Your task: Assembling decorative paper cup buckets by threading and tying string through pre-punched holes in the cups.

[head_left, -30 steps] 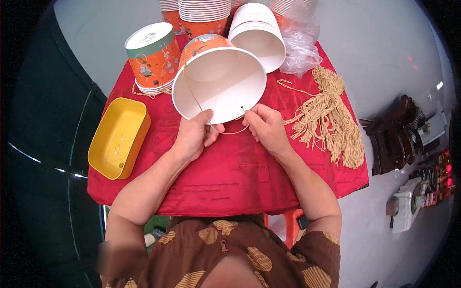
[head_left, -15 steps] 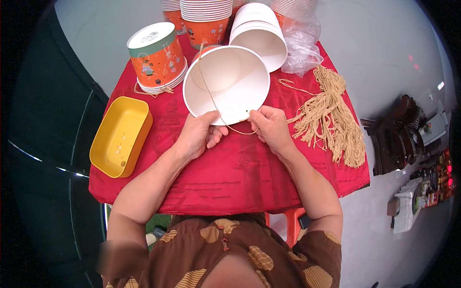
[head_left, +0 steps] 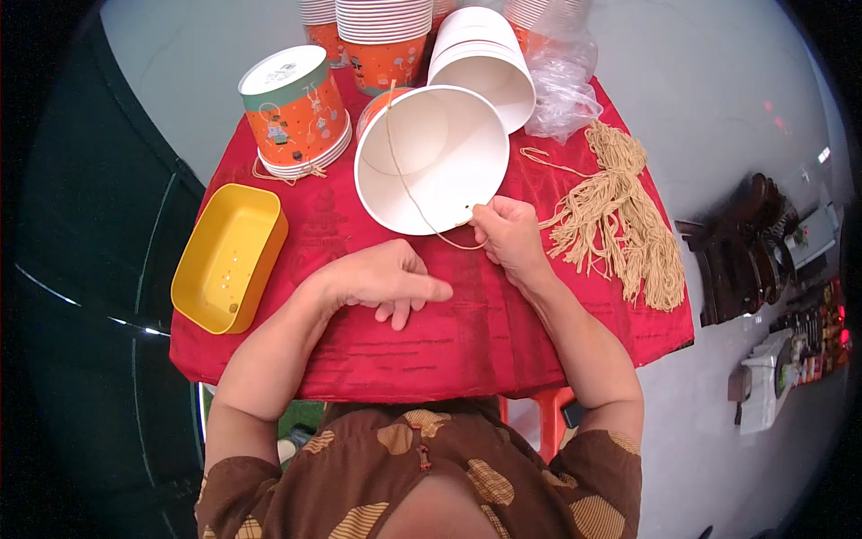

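Note:
A paper bucket (head_left: 422, 162), white inside with orange outside, lies tilted on the table, its mouth facing me. A thin tan string (head_left: 404, 180) trails over its mouth and down past the lower rim. My right hand (head_left: 510, 232) pinches that rim beside a small dark hole; the string runs up to these fingers. Whether it passes through the hole I cannot tell. Below the bucket, my left hand (head_left: 386, 280) is apart from it, thumb stretched out and fingers loosely bent, holding nothing.
A yellow tub (head_left: 208, 310) with small bits inside stands at left. Behind it is an upturned orange bucket (head_left: 301, 126). A bundle of tan strings (head_left: 620, 220) lies at right. Stacked buckets (head_left: 384, 54), white nested buckets (head_left: 489, 76) and clear plastic (head_left: 564, 99) fill the back of the red-covered table (head_left: 431, 359).
My left hand has let go of the bucket's rim and come down toward me. The bucket has shifted slightly right, while my right hand keeps its pinch at the rim.

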The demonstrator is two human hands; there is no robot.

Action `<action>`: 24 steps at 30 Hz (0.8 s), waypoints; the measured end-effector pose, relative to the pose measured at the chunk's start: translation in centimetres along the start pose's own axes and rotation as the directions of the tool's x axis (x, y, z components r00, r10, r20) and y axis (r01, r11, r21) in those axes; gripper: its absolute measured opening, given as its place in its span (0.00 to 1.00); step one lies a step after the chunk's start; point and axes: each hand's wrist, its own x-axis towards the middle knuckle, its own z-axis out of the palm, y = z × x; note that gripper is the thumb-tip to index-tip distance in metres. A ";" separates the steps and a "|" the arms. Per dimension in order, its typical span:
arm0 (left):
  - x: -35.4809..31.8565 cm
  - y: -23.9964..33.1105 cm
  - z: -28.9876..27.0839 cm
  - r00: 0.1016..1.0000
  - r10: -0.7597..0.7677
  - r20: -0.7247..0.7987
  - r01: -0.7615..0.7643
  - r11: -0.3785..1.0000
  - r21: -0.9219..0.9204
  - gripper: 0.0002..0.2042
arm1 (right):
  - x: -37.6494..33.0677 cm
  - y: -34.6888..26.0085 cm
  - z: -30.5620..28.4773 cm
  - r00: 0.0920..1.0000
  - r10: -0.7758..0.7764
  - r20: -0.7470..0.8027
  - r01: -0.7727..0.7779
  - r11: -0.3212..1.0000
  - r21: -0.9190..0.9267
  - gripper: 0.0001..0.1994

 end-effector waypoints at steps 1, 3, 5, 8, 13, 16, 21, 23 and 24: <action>-0.2 -0.3 -0.1 0.991 0.053 0.125 -0.055 0.998 0.015 0.21 | -0.1 -0.1 0.1 1.000 0.006 0.000 -0.006 1.000 -0.007 0.12; -0.3 -0.7 -0.8 0.926 0.143 0.351 -0.162 0.987 0.025 0.13 | -0.1 0.0 0.2 1.000 0.010 0.005 -0.010 1.000 -0.025 0.12; -0.3 -1.1 -0.7 0.854 0.279 0.440 -0.280 0.958 -0.065 0.07 | -0.1 0.1 0.4 1.000 0.013 0.011 -0.013 0.999 -0.044 0.12; -0.8 -0.3 0.4 0.889 0.454 0.067 -0.426 0.871 -0.247 0.06 | -0.2 0.8 0.7 1.000 -0.021 0.017 0.022 0.995 -0.094 0.11; 1.4 -1.3 1.3 0.490 0.779 -0.392 -0.602 0.627 0.494 0.07 | -0.6 1.3 1.5 0.992 -0.103 0.076 0.114 0.981 -0.158 0.12; 1.7 -1.1 1.6 0.326 0.885 -0.332 -0.459 0.456 0.763 0.15 | -0.9 1.1 1.8 0.991 -0.107 0.078 0.120 0.976 -0.181 0.12; 2.4 -1.6 1.6 0.339 0.884 -0.321 -0.255 0.415 0.874 0.13 | -1.0 1.3 2.1 0.988 -0.113 0.106 0.130 0.977 -0.170 0.12; 3.0 -2.3 1.4 0.334 0.888 -0.316 -0.252 0.408 0.878 0.11 | -1.1 1.3 2.4 0.987 -0.112 0.116 0.130 0.979 -0.159 0.12; 3.3 -2.4 1.4 0.331 0.893 -0.306 -0.253 0.396 0.883 0.10 | -1.1 1.5 2.2 0.984 -0.124 0.132 0.147 0.973 -0.181 0.12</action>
